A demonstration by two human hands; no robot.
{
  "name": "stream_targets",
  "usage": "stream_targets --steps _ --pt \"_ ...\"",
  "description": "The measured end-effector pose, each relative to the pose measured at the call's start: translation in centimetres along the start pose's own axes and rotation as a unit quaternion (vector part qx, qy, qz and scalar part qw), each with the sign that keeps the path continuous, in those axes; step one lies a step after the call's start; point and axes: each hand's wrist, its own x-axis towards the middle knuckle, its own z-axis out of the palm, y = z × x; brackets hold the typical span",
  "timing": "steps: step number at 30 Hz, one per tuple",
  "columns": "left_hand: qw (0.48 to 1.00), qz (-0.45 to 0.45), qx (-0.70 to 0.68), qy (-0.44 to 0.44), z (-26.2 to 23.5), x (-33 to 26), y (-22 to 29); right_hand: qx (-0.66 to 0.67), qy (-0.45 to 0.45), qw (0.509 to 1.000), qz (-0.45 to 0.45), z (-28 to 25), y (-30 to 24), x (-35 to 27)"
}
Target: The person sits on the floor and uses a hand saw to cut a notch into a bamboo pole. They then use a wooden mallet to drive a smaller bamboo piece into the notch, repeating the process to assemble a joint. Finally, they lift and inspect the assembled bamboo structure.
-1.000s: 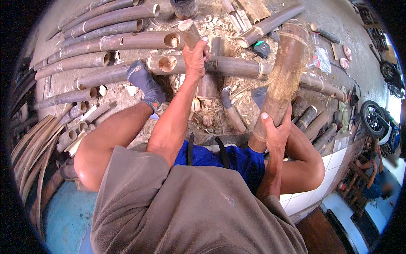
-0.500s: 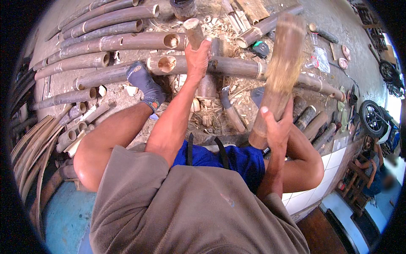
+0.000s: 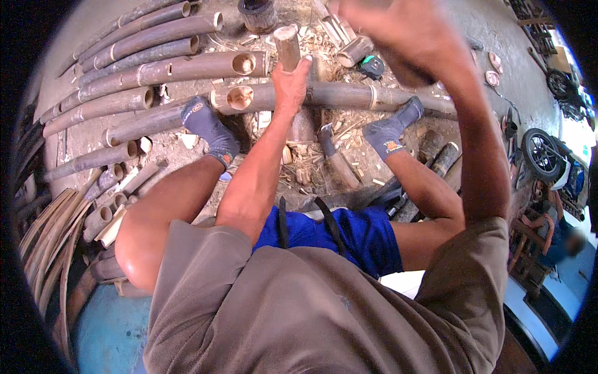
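My left hand (image 3: 291,87) is wrapped round a short, thick wooden handle (image 3: 286,47), held upright over a long bamboo pole (image 3: 342,95). Its lower end is hidden behind the hand. To the left of that hand, the pole has an oval cut hole (image 3: 240,98). High at the upper right, close to the camera, is my raised right hand (image 3: 411,37), smeared by motion and closed on a wooden club (image 3: 408,70), of which only a dark part shows. My socked feet (image 3: 393,128) rest against the pole on both sides.
Several bamboo poles (image 3: 168,70) lie at the left, one with a cut hole. A hatchet-like tool (image 3: 339,159) lies among shavings below the pole. Beyond are a dark bucket (image 3: 258,15) and a green-black tape measure (image 3: 372,67). A motorcycle wheel (image 3: 541,154) and another person (image 3: 551,234) are at the right.
My right hand has swung up from beside my right knee to high in front of the camera, with the club. My left hand keeps its grip on the wooden handle.
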Motion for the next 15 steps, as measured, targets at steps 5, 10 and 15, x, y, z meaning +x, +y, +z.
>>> stream_targets --steps 5,10,15 --pt "1.000 -0.011 -0.016 -0.002 1.2 -0.3 1.0 -0.174 -0.090 0.979 0.055 5.2 3.9 -2.6" --pt "0.997 -0.082 0.003 -0.004 0.9 0.8 2.1 -0.204 -0.220 0.954 0.002 4.4 4.6 -1.0" --pt "0.997 -0.078 0.019 0.000 0.9 0.4 0.2 -0.185 -0.223 0.956 0.049 5.7 5.3 -1.5"
